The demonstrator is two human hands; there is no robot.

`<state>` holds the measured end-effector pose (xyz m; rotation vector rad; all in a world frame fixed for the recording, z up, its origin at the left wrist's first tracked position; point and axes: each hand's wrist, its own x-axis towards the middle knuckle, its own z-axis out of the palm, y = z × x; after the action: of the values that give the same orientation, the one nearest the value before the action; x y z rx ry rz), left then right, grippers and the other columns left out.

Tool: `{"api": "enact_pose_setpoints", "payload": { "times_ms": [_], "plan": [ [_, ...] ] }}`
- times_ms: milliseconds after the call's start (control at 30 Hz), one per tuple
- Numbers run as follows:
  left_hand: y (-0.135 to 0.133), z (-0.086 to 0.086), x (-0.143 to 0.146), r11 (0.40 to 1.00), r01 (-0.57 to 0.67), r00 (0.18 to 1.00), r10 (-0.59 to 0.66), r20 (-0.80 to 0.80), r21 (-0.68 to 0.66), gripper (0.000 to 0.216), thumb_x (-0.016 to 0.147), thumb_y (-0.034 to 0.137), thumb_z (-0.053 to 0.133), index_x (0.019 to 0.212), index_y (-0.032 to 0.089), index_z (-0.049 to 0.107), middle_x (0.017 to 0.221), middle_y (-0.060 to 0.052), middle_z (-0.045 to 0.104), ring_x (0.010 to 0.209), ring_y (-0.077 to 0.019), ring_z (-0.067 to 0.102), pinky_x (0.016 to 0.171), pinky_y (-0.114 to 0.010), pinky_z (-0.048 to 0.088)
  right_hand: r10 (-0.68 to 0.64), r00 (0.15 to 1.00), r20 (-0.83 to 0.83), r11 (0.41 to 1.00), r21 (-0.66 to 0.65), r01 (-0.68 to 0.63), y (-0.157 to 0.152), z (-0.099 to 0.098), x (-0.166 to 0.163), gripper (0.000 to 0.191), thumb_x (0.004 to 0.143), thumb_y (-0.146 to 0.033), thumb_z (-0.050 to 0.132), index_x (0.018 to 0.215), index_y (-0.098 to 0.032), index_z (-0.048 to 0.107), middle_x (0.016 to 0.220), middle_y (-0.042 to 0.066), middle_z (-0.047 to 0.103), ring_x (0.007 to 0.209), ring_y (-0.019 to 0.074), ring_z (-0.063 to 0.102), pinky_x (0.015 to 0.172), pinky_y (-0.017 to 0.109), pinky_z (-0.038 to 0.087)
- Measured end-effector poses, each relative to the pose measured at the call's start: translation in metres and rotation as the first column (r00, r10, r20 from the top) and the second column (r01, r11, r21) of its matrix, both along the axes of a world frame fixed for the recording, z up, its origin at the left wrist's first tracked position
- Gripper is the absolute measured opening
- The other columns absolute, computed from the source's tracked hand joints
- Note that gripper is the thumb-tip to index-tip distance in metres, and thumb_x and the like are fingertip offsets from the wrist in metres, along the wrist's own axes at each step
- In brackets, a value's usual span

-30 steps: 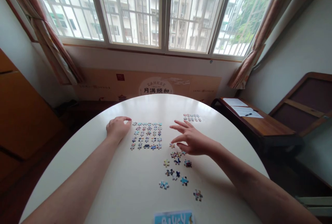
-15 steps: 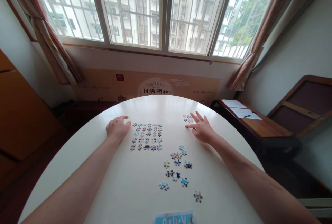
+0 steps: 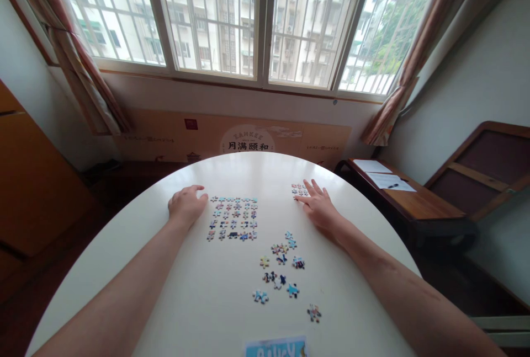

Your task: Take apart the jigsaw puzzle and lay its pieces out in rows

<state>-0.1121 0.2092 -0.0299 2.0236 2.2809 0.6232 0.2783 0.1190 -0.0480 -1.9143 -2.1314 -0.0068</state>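
Observation:
My left hand (image 3: pixel 187 203) rests on the white round table (image 3: pixel 199 302), fingers loosely bent, thumb and forefinger apart, with nothing in it. Just right of it, small jigsaw pieces (image 3: pixel 236 214) lie in neat spaced rows. My right hand (image 3: pixel 321 206) is palm down with its fingers spread. One of its fingertips touches a small jigsaw piece (image 3: pixel 295 198) on the table. Beyond that fingertip sits a small group of jigsaw pieces (image 3: pixel 298 188), partly hidden by the hand. Nearer to me are scattered loose jigsaw pieces (image 3: pixel 280 280), some overlapping.
A blue printed card or box (image 3: pixel 276 347) lies at the near edge of the view. To the right, a low wooden table (image 3: pixel 422 202) holds papers (image 3: pixel 383 179) and a pen. Behind the table are a long printed carton (image 3: pixel 161 131) and a barred window.
My right hand has shifted slightly away from me, bringing the small piece under its fingertip up towards the small group. My left hand stays in place.

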Motion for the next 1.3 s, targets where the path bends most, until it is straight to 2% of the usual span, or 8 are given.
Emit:
{"api": "enact_pose_setpoints", "payload": {
  "times_ms": [167,533,667,767,833,933,1067,1300],
  "plan": [
    [0.000,0.000,0.000,1.000,0.004,1.000,-0.004,0.001,-0.008,0.045,0.087,0.038,0.052,0.126,0.022,0.066,0.131,-0.012,0.065,0.123,-0.0344,0.056,0.106,-0.045,0.041,-0.027,0.999,-0.029,0.999,0.029,0.028,0.001,0.001,0.002,0.048,0.090,-0.015,0.046,0.130,-0.032,0.067,0.165,0.001,0.019,0.154,0.0306,0.008,0.119,0.062,0.013],
    [-0.001,0.003,0.001,1.000,0.011,1.000,-0.010,0.007,-0.028,0.046,0.087,0.038,0.052,0.127,0.021,0.066,0.132,-0.013,0.064,0.124,-0.0355,0.055,0.107,-0.046,0.041,-0.032,0.995,-0.096,0.998,-0.058,0.027,-0.003,0.004,-0.002,0.046,0.093,-0.016,0.045,0.129,-0.034,0.067,0.164,0.002,0.021,0.154,0.0313,0.009,0.119,0.064,0.012],
    [0.001,0.000,0.000,1.000,0.017,1.000,-0.017,0.004,-0.014,0.046,0.086,0.038,0.053,0.126,0.021,0.067,0.131,-0.012,0.065,0.123,-0.0358,0.056,0.107,-0.047,0.041,-0.003,0.993,-0.120,0.998,0.057,0.010,-0.007,0.013,0.000,0.049,0.088,-0.010,0.046,0.127,-0.029,0.069,0.163,0.004,0.025,0.153,0.0332,0.013,0.118,0.065,0.016],
    [0.001,-0.001,0.000,1.000,0.019,1.000,-0.019,0.000,-0.012,0.045,0.086,0.039,0.052,0.126,0.022,0.067,0.130,-0.012,0.065,0.122,-0.0357,0.056,0.107,-0.047,0.041,0.221,0.967,-0.124,0.966,0.168,-0.199,-0.017,0.027,-0.002,0.041,0.086,-0.010,0.052,0.116,-0.026,0.075,0.147,0.007,0.050,0.142,0.0302,0.040,0.116,0.055,0.030],
    [0.001,-0.002,-0.001,1.000,0.018,1.000,-0.018,-0.002,-0.014,0.045,0.086,0.038,0.052,0.125,0.023,0.067,0.130,-0.011,0.065,0.122,-0.0355,0.056,0.107,-0.047,0.041,0.443,0.885,-0.145,0.896,0.112,-0.430,-0.026,0.037,-0.007,0.033,0.086,-0.013,0.057,0.108,-0.026,0.077,0.118,0.006,0.069,0.114,0.0216,0.062,0.103,0.040,0.046],
    [0.001,-0.002,-0.001,1.000,0.016,1.000,-0.016,0.000,-0.016,0.043,0.087,0.039,0.052,0.124,0.024,0.068,0.130,-0.010,0.065,0.123,-0.0349,0.055,0.107,-0.047,0.041,0.562,0.809,-0.172,0.818,-0.025,-0.574,-0.039,0.046,-0.020,0.021,0.086,-0.019,0.064,0.099,-0.026,0.079,0.093,0.002,0.073,0.085,0.0141,0.065,0.080,0.027,0.049],
    [0.000,-0.001,-0.001,1.000,0.018,1.000,-0.018,0.001,-0.019,0.042,0.087,0.038,0.052,0.122,0.025,0.069,0.130,-0.010,0.065,0.122,-0.0347,0.056,0.107,-0.047,0.041,0.593,0.785,-0.178,0.783,-0.099,-0.614,-0.043,0.047,-0.031,0.016,0.085,-0.020,0.068,0.091,-0.028,0.081,0.087,0.000,0.072,0.077,0.0110,0.063,0.073,0.023,0.045],
    [0.000,0.000,-0.001,1.000,0.016,1.000,-0.016,-0.005,-0.014,0.041,0.086,0.038,0.053,0.119,0.025,0.071,0.130,-0.010,0.066,0.122,-0.0346,0.056,0.107,-0.047,0.041,0.429,0.899,-0.092,0.894,-0.100,-0.437,-0.031,0.045,-0.002,0.015,0.084,-0.025,0.069,0.092,-0.031,0.081,0.089,-0.001,0.073,0.085,0.0137,0.065,0.076,0.024,0.044]
  ]
}}
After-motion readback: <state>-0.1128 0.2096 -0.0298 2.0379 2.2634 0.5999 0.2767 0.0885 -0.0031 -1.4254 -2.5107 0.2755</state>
